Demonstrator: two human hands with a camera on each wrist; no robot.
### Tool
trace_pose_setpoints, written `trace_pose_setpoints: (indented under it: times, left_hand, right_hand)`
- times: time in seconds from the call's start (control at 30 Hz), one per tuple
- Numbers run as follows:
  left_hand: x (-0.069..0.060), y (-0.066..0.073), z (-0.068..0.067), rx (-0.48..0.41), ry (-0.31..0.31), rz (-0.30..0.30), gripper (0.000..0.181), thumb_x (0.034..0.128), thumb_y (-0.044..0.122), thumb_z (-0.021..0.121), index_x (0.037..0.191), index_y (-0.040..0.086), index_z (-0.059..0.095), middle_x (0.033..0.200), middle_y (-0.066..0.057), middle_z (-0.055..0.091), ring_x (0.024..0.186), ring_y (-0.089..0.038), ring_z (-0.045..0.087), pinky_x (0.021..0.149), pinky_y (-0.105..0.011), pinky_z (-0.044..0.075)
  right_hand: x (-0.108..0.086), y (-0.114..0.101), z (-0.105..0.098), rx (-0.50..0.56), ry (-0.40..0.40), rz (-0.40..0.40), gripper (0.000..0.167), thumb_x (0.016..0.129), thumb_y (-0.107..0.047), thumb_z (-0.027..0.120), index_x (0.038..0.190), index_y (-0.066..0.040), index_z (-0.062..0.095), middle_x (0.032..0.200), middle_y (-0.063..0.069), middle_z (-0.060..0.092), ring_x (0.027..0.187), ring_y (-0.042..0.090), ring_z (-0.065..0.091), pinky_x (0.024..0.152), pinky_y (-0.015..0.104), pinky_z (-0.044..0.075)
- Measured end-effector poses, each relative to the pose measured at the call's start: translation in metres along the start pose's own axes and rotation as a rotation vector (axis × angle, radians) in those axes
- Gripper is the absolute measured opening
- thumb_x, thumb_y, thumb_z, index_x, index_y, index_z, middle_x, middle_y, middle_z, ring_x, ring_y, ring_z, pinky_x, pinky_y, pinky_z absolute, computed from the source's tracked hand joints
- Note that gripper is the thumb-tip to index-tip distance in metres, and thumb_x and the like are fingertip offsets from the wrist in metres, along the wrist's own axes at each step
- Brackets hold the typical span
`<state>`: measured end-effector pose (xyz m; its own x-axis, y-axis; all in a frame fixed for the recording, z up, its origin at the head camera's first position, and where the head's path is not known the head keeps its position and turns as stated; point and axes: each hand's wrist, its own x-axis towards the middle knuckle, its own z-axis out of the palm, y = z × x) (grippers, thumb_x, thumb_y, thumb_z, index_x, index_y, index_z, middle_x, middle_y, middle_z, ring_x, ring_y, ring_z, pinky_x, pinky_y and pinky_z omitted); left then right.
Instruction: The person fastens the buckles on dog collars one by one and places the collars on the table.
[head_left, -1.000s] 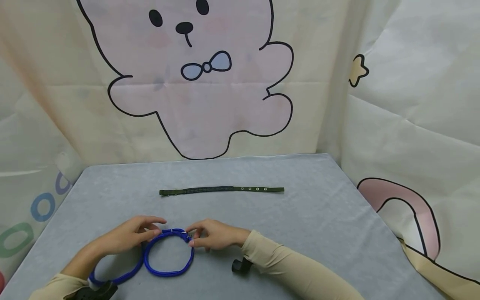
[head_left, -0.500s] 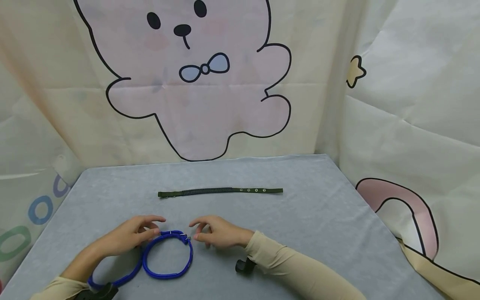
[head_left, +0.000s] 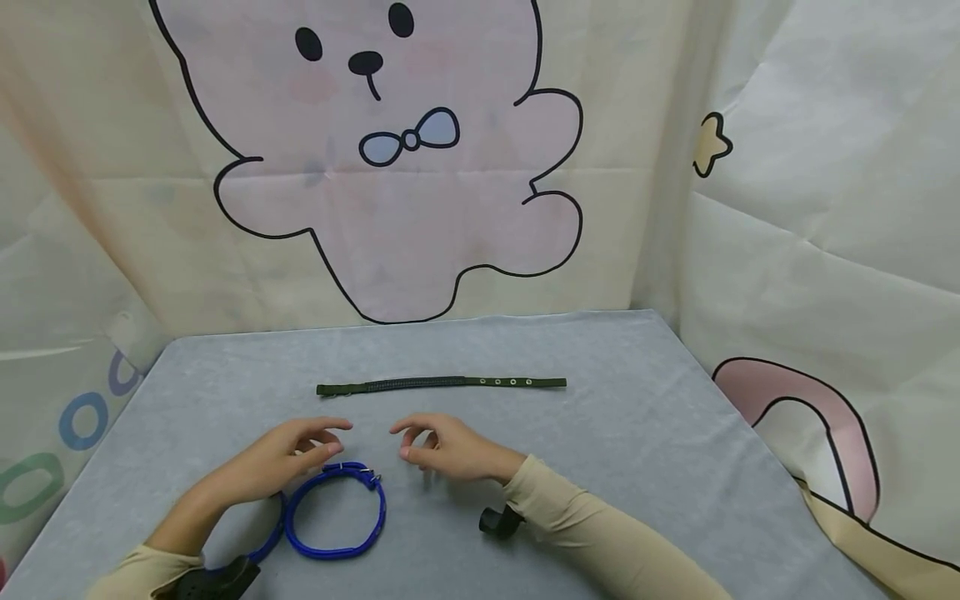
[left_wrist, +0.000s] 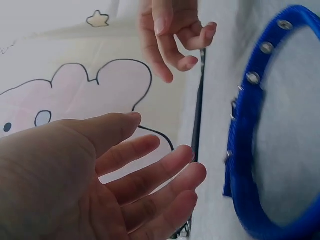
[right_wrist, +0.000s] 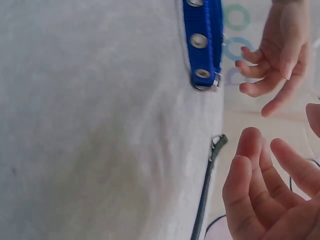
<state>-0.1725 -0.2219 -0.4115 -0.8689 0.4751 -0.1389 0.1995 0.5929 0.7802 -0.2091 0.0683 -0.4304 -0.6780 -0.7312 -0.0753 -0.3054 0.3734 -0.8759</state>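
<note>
A blue collar (head_left: 335, 552) with metal eyelets and a buckle lies on the table, fastened into a ring. Left of it, a second blue ring (head_left: 264, 550) is partly hidden by the left forearm; it looks like another collar. My left hand (head_left: 288, 458) hovers just above the blue collar's far edge, fingers relaxed and holding nothing. To the right of that collar, my right hand (head_left: 453, 447) is raised over the table, loosely bent and apart from everything. A dark green collar (head_left: 442, 382) with eyelets lies stretched out straight beyond both hands.
A grey cloth covers the table (head_left: 637, 433). Behind it hangs a curtain (head_left: 450, 225) printed with a bear, and more printed fabric (head_left: 825, 250) stands along the right side. Each wrist wears a black camera mount (head_left: 500, 522).
My right hand has let go of the blue collar's buckle and moved up and right. My left hand has lifted off the collar, forward and slightly right. The collars stay put.
</note>
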Motion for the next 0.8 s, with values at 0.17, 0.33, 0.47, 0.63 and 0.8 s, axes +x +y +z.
trace_pose_setpoints:
  times: [0.17, 0.33, 0.47, 0.63, 0.8]
  left_hand:
    - [0.009, 0.006, 0.003, 0.006, 0.030, 0.074, 0.045, 0.1058, 0.031, 0.054, 0.143, 0.006, 0.055, 0.129, -0.023, 0.065, 0.096, -0.026, 0.071, 0.069, -0.031, 0.056]
    - [0.022, 0.014, 0.004, 0.011, 0.054, 0.128, 0.042, 0.1068, 0.031, 0.052, 0.143, 0.010, 0.055, 0.122, -0.020, 0.069, 0.093, -0.027, 0.070, 0.071, -0.031, 0.055]
    - [0.034, 0.024, 0.004, -0.002, 0.083, 0.149, 0.041, 0.1067, 0.030, 0.052, 0.142, 0.011, 0.056, 0.120, -0.018, 0.070, 0.091, -0.026, 0.069, 0.072, -0.036, 0.056]
    - [0.045, 0.036, 0.006, -0.036, 0.114, 0.164, 0.041, 0.1070, 0.029, 0.052, 0.143, 0.010, 0.055, 0.117, -0.010, 0.072, 0.092, -0.021, 0.068, 0.073, -0.037, 0.056]
    - [0.052, 0.039, 0.008, -0.092, 0.135, 0.190, 0.040, 0.1070, 0.025, 0.052, 0.143, 0.008, 0.055, 0.115, -0.011, 0.072, 0.092, -0.025, 0.068, 0.075, -0.035, 0.056]
  right_hand:
    - [-0.005, 0.002, -0.009, 0.067, 0.037, -0.033, 0.039, 0.105, -0.020, 0.055, 0.141, -0.005, 0.056, 0.119, 0.017, 0.065, 0.088, 0.042, 0.069, 0.071, 0.025, 0.056]
    - [-0.011, 0.005, -0.024, 0.091, 0.094, -0.048, 0.039, 0.105, -0.022, 0.054, 0.143, -0.010, 0.055, 0.127, 0.026, 0.062, 0.091, 0.048, 0.068, 0.075, 0.033, 0.057]
    - [-0.017, 0.008, -0.036, 0.117, 0.135, -0.081, 0.039, 0.104, -0.020, 0.056, 0.143, -0.013, 0.056, 0.127, 0.028, 0.060, 0.089, 0.051, 0.066, 0.076, 0.042, 0.058]
    - [-0.023, 0.010, -0.044, 0.123, 0.150, -0.128, 0.039, 0.103, -0.018, 0.057, 0.141, -0.012, 0.056, 0.121, 0.027, 0.060, 0.087, 0.047, 0.066, 0.077, 0.039, 0.058]
    - [-0.025, 0.010, -0.054, 0.095, 0.200, -0.147, 0.039, 0.102, -0.019, 0.058, 0.140, -0.009, 0.057, 0.118, 0.018, 0.063, 0.082, 0.029, 0.069, 0.077, 0.041, 0.058]
